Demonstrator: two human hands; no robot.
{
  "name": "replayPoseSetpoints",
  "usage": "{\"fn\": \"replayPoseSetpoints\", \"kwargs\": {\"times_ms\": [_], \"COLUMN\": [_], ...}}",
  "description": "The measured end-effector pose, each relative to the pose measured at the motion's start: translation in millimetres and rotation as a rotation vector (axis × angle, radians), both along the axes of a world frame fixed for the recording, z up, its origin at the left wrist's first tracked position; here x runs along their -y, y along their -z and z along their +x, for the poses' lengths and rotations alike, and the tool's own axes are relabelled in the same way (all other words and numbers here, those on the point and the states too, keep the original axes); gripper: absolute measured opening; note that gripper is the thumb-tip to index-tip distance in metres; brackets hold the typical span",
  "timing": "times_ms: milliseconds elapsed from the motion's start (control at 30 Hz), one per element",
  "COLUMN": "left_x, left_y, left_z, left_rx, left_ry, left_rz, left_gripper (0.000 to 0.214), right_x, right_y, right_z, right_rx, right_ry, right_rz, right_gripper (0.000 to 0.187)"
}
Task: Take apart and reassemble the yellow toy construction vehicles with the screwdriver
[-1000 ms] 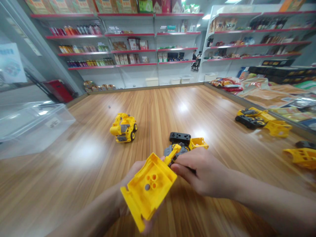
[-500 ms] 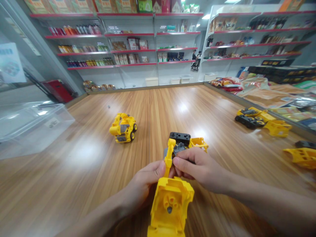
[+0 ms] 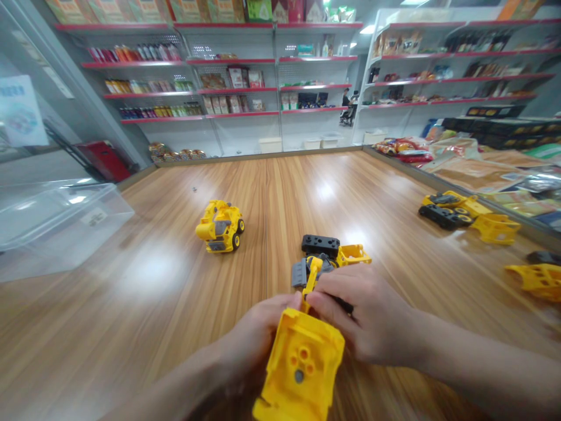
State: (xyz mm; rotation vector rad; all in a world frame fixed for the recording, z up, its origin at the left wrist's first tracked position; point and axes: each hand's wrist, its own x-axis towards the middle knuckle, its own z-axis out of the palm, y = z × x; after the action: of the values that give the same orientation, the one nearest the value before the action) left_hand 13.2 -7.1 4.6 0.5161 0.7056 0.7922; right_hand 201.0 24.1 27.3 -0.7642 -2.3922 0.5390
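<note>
- I set my clock on the yellow shell (image 3: 313,389), which faces me with its hollow side at the bottom of the head view, held up over the wooden table (image 3: 175,327).
- At ten, my left hand (image 3: 254,330) is closed behind the shell, thumb by the arm joint; I cannot tell how tightly its hidden fingers press.
- At two, my right hand (image 3: 370,313) pinches the yellow arm (image 3: 314,275), thumb and fingers drawn together.
- At twelve, beyond the arm, lies a black block (image 3: 321,243).
- At one, there's a yellow frame (image 3: 353,255).
- At eleven stands a toy truck (image 3: 220,228).
</note>
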Motion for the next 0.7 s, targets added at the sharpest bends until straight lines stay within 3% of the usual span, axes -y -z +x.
{"fn": "replayPoseSetpoints", "kwargs": {"times_ms": [67, 167, 433, 700], "left_x": [-0.3, -4.9, -3.7, -1.0], "left_y": [-0.6, 1.2, 2.4, -2.3], "left_z": [3.6, 1.1, -1.2, -0.3], "left_rx": [0.033, 0.022, 0.072, -0.013], "left_ry": [-0.005, 0.009, -0.003, -0.035], "left_rz": [-0.103, -0.127, 0.008, 0.048], "left_gripper": [0.024, 0.032, 0.030, 0.031], "right_x": [-0.1, -1.2, -2.2, -2.1], "right_y": [-1.4, -2.1, -0.2, -0.5], "right_z": [-0.7, -1.5, -1.2, -1.7], "right_rx": [-0.031, -0.073, -0.095, -0.126], "right_ry": [0.031, 0.071, 0.011, -0.023], "right_rz": [-0.066, -0.147, -0.212, -0.350], "right_gripper": [0.030, 0.028, 0.026, 0.029]}}
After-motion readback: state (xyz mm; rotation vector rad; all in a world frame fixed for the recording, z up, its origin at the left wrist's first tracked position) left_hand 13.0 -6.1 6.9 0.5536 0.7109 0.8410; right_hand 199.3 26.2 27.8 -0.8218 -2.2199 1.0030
